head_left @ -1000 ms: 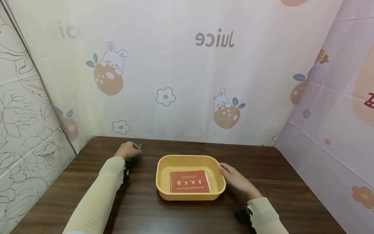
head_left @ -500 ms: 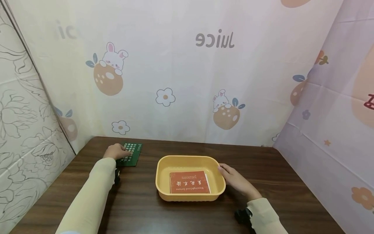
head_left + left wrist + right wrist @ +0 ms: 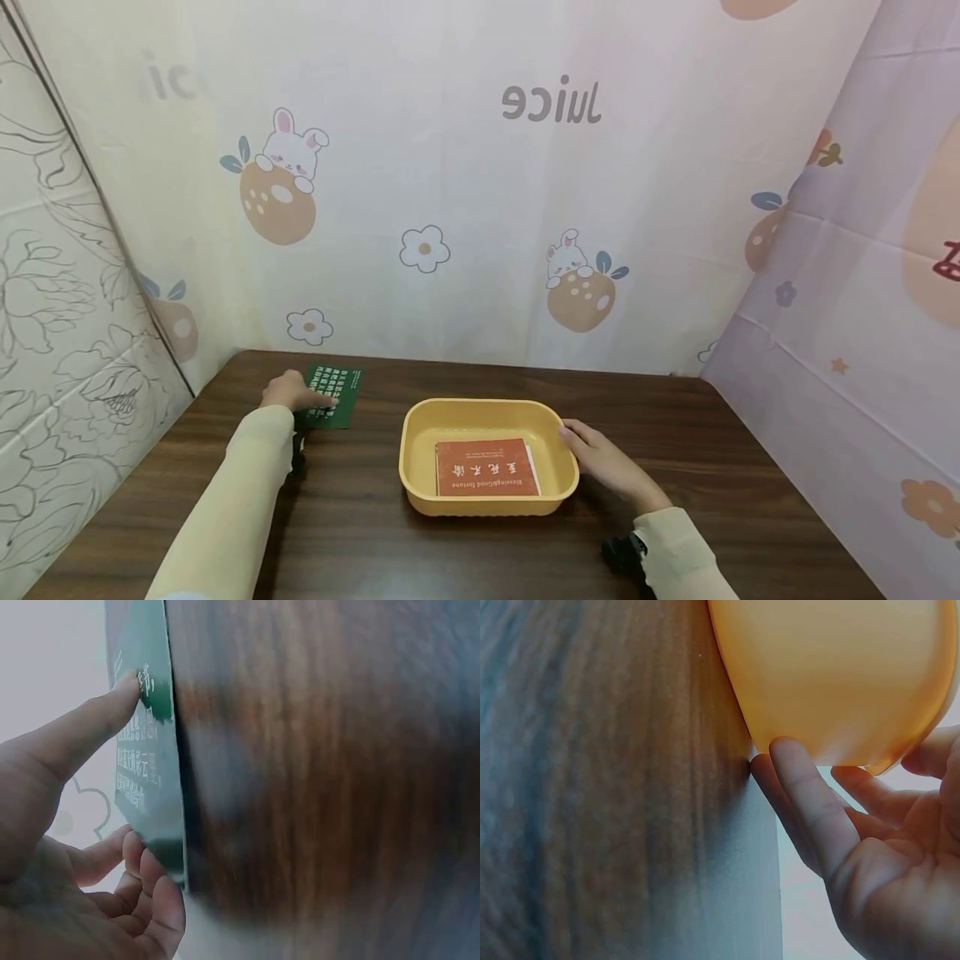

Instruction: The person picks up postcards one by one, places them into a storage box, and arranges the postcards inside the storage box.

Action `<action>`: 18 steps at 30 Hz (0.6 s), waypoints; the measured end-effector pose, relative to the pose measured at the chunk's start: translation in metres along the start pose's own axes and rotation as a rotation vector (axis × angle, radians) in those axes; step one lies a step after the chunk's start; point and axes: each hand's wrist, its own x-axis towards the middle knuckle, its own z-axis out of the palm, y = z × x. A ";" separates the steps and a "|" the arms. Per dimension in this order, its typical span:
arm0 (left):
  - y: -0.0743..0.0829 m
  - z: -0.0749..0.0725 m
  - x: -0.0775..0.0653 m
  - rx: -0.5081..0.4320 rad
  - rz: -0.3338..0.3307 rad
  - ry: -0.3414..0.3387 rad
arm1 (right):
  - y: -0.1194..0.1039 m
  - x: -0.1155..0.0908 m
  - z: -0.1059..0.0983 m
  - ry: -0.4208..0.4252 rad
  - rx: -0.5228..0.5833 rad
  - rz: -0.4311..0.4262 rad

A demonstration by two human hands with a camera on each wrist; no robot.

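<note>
A green card [image 3: 342,408] with white printed characters lies at the back left of the table. My left hand [image 3: 288,390] is at its left side, the thumb stretched over the printed face. In the left wrist view, the curled fingers [image 3: 161,900] meet the edge of the card, opposite the thumb. Right of it stands a yellow plastic tray [image 3: 480,505] holding a red card [image 3: 487,467] with white lettering, a white edge showing beneath. My right hand [image 3: 600,458] holds the tray's right end, thumb at the rim and fingers [image 3: 802,780] against the outer wall.
Dark wood-grain table [image 3: 420,558] runs back to a printed curtain [image 3: 480,275] with bunnies and flowers. More curtain hangs along the left and right sides. Black straps with small devices [image 3: 624,553] sit at the wrists.
My left hand has slid left across the green card, uncovering most of its printed face, and then slightly further left. The right hand and the yellow tray stay in place.
</note>
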 end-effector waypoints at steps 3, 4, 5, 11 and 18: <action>0.000 0.001 -0.001 -0.009 -0.002 0.009 | 0.000 0.000 0.000 0.000 0.002 0.000; -0.001 0.001 -0.001 -0.012 -0.004 0.011 | 0.000 0.000 0.000 0.001 0.001 0.001; -0.001 0.002 0.000 -0.017 -0.002 0.016 | 0.000 -0.001 0.000 0.000 -0.001 -0.002; -0.001 0.006 0.003 -0.101 0.008 0.006 | 0.000 0.000 0.000 0.012 -0.015 0.004; 0.003 0.009 0.002 -0.178 0.036 -0.001 | 0.001 0.000 0.001 0.025 -0.028 0.016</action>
